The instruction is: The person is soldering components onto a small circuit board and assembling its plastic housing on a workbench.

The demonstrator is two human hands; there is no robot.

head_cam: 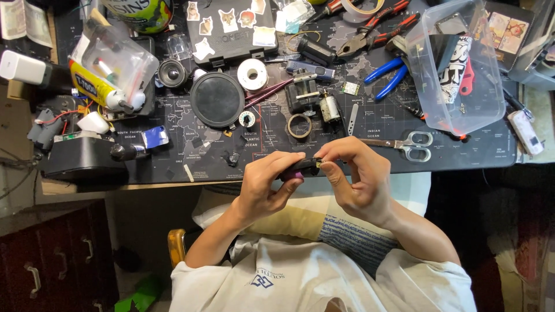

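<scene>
Both hands pinch one small black part between them, just off the near edge of the desk, above the lap. The left hand closes thumb and fingers around its left end, where a purple bit shows beneath; the right hand grips the right end with its fingertips curled in. What the part is cannot be told.

Just beyond the hands lies a dark mat printed as a world map. On it, near the right hand, rest scissors. Farther on sit a tape ring, a small motor and a round black disc. To the right stands a clear tub, with blue-handled pliers beside it. At the far edge are a white spool, red-handled pliers and a black case with stickers.
</scene>
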